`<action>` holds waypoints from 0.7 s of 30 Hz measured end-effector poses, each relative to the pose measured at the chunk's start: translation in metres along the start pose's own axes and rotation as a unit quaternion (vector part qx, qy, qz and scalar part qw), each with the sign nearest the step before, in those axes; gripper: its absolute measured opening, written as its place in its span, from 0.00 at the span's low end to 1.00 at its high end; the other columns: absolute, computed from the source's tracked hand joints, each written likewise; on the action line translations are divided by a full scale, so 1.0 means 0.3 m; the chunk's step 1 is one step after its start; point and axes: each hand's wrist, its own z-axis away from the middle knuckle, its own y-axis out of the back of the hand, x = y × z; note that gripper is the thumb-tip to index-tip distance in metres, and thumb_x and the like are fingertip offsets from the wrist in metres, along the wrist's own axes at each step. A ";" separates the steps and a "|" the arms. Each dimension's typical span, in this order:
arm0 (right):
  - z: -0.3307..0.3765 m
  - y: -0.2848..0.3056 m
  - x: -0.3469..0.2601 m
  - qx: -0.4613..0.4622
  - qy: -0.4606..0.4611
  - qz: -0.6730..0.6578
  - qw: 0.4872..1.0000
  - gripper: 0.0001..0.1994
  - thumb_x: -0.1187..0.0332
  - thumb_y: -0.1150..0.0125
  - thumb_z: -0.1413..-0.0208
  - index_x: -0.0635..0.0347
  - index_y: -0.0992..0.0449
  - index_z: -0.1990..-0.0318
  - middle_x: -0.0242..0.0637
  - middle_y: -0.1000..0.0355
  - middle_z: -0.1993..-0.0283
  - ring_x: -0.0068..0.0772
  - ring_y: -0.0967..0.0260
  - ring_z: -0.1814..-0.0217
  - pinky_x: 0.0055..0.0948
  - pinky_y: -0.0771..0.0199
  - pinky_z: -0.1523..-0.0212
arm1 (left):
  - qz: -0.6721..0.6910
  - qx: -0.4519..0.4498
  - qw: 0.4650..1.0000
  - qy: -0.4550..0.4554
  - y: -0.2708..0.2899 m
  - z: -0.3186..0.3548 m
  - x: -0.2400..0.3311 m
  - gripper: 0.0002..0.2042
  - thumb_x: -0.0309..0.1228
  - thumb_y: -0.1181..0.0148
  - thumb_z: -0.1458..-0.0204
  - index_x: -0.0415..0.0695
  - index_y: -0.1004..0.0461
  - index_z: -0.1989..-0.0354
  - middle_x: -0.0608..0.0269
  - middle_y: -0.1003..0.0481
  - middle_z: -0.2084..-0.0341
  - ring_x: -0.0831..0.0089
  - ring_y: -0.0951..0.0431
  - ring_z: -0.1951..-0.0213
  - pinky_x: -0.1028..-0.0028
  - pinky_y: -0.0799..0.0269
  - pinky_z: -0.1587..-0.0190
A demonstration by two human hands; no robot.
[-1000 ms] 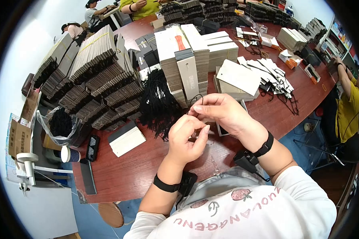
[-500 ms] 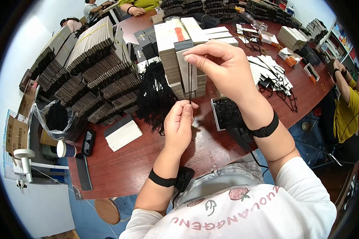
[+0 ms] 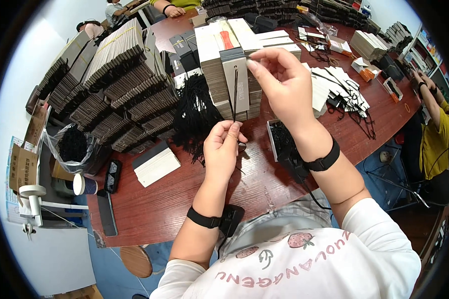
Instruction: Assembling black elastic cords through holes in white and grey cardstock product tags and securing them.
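A reddish-brown table [image 3: 149, 209] filled the room's middle. Tall stacks of corded cards [image 3: 110, 70] rose at far left, and a pale card stack [image 3: 212, 74] stood beyond the hands. A black cord bundle [image 3: 194, 104] lay left of it. The right hand [image 3: 287, 87] was half curled near the stack; whether it held anything, I could not tell. The left hand [image 3: 222, 149] pinched 1 black cord [image 3: 234, 102], which ran up to the upright pale tag [image 3: 243, 92] at the stack's near side.
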 end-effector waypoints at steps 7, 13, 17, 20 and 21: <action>0.080 -0.024 0.033 -0.035 0.090 0.168 0.981 0.23 0.70 0.33 0.64 0.62 0.36 0.58 0.42 0.36 0.67 0.43 0.35 0.64 0.36 0.33 0.62 | -0.028 0.012 0.999 -0.011 -0.002 -0.004 -0.013 0.08 0.31 0.50 0.42 0.39 0.29 0.63 0.69 0.29 0.82 0.90 0.42 0.86 0.88 0.49 0.84; 0.055 -0.047 0.035 0.007 0.094 0.206 0.974 0.22 0.68 0.30 0.65 0.62 0.34 0.62 0.41 0.32 0.71 0.44 0.32 0.70 0.35 0.30 0.70 | 0.005 0.022 1.000 -0.002 0.006 -0.002 -0.007 0.06 0.28 0.48 0.43 0.39 0.29 0.65 0.70 0.29 0.80 0.88 0.34 0.77 0.87 0.42 0.74; 0.073 -0.015 0.048 0.033 0.154 0.214 0.964 0.19 0.70 0.31 0.64 0.62 0.31 0.63 0.43 0.29 0.68 0.43 0.29 0.70 0.33 0.28 0.71 | -0.004 0.028 1.000 0.000 0.011 -0.002 -0.001 0.06 0.28 0.48 0.43 0.39 0.29 0.65 0.70 0.28 0.80 0.87 0.33 0.77 0.87 0.41 0.73; 0.077 0.004 0.056 0.048 0.181 0.225 0.956 0.16 0.73 0.32 0.64 0.63 0.28 0.64 0.43 0.28 0.66 0.43 0.29 0.68 0.33 0.28 0.69 | -0.010 0.023 1.000 0.003 0.005 0.001 0.007 0.06 0.28 0.48 0.43 0.39 0.28 0.65 0.69 0.28 0.80 0.87 0.33 0.77 0.86 0.40 0.72; 0.070 0.007 0.063 0.060 0.211 0.223 0.950 0.15 0.73 0.32 0.64 0.63 0.28 0.65 0.42 0.29 0.67 0.43 0.29 0.68 0.33 0.28 0.69 | -0.010 0.022 1.000 0.003 0.004 0.000 0.005 0.06 0.28 0.48 0.43 0.39 0.28 0.65 0.69 0.28 0.80 0.87 0.33 0.77 0.86 0.40 0.72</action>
